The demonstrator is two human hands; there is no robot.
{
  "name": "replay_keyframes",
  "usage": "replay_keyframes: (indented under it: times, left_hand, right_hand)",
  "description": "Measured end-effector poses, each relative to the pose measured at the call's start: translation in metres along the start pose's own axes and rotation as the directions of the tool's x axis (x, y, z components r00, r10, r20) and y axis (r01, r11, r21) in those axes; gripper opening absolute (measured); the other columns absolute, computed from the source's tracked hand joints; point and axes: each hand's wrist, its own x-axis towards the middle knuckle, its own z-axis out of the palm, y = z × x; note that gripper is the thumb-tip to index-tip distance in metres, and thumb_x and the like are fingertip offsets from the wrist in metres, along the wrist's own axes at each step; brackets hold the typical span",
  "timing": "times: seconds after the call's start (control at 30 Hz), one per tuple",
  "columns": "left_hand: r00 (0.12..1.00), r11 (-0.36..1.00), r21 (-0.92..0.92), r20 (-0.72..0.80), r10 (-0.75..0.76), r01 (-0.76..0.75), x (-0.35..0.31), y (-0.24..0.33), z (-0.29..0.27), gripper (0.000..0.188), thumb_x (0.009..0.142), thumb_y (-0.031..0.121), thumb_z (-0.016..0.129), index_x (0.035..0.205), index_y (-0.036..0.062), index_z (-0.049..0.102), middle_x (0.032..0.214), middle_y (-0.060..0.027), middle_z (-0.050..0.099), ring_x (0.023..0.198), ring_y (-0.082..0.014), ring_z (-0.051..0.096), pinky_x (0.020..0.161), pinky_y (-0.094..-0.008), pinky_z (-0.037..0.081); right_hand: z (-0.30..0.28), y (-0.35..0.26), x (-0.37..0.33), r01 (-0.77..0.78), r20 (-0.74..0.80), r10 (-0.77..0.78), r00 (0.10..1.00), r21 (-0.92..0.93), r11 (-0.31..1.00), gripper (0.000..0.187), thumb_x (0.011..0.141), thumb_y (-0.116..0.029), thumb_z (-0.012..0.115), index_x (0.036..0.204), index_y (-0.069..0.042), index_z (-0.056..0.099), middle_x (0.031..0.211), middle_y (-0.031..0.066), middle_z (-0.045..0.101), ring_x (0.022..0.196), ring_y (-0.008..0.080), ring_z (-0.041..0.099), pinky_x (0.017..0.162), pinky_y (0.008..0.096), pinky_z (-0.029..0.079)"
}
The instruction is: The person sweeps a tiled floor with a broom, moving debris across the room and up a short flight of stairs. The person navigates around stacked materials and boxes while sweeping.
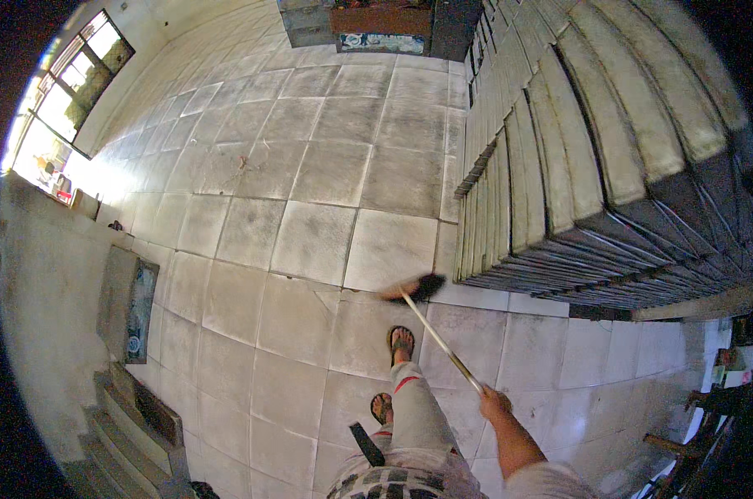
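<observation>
My right hand is closed round the upper part of a broom's pale handle. The broom head, dark bristles with a brownish end that looks smeared by motion, rests on the tiled floor just ahead of my feet. My left hand does not show. A short dark strap-like piece sticks out by my waist; what it belongs to is hidden. My sandalled feet stand behind the broom, one ahead of the other.
Tall stacks of pale, thick-edged panels with dark undersides and metal bars stand close on the right. Steps and a low cabinet-like block line the left wall. Dark furniture stands at the far end; small litter dots the floor.
</observation>
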Motion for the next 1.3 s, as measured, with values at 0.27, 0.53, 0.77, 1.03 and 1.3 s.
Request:
replay_keyframes:
  times: [0.27,0.53,0.77,1.03,1.3]
  left_hand:
    - [0.981,0.998,-0.007,-0.185,0.053,-0.055,0.014,0.177,0.041,0.051,0.083,0.044,0.051,0.123,0.0139,0.041,0.112,-0.0052,0.054,0.092,-0.0207,0.053,0.078,-0.0388,0.041]
    - [0.993,0.996,0.078,-0.113,-0.039,0.049,0.049,0.209,0.067,0.043,0.081,0.04,0.053,0.11,0.0086,0.049,0.093,-0.0065,0.059,0.075,-0.0188,0.054,0.061,-0.0331,0.043]
    - [0.985,0.996,0.024,-0.152,-0.079,0.084,0.09,0.245,0.045,0.041,0.081,0.035,0.055,0.11,0.0062,0.05,0.09,-0.0079,0.06,0.071,-0.0185,0.055,0.058,-0.0323,0.043]
    - [0.995,0.99,0.128,-0.093,-0.049,0.061,0.092,0.328,-0.018,0.051,0.079,0.048,0.052,0.118,0.0147,0.046,0.102,-0.0031,0.056,0.082,-0.0187,0.052,0.066,-0.0353,0.041]
    - [0.991,0.991,0.115,-0.103,0.086,-0.073,0.129,0.465,-0.124,0.044,0.081,0.045,0.052,0.117,0.0197,0.045,0.102,-0.0032,0.056,0.085,-0.0183,0.052,0.068,-0.0357,0.041]
  right_hand:
    - [-0.098,-0.235,0.174,0.274,-0.049,-0.27,0.962,0.158,0.949,0.035,0.082,-0.031,0.046,0.112,-0.013,0.051,0.097,0.0196,0.058,0.091,0.0375,0.055,0.078,0.0463,0.043]
    - [-0.115,-0.023,0.004,0.165,-0.088,-0.156,0.984,0.106,0.981,0.03,0.08,-0.033,0.054,0.092,-0.005,0.057,0.078,0.0162,0.062,0.07,0.0361,0.059,0.064,0.0445,0.047]
    - [-0.138,-0.024,-0.013,0.187,-0.022,-0.19,0.982,-0.099,0.977,0.031,0.085,-0.031,0.047,0.109,-0.014,0.054,0.073,0.0165,0.061,0.065,0.0355,0.058,0.06,0.0442,0.047]
    - [-0.095,-0.407,0.211,0.211,0.113,-0.21,0.971,0.003,0.977,0.041,0.083,-0.033,0.045,0.123,-0.025,0.042,0.093,0.0172,0.06,0.083,0.0362,0.058,0.072,0.0475,0.045]
    - [-0.131,-0.44,0.159,0.113,-0.078,-0.099,0.992,0.202,0.973,0.043,0.085,-0.043,0.038,0.118,-0.017,0.048,0.099,0.0159,0.06,0.089,0.0352,0.057,0.077,0.0442,0.044]
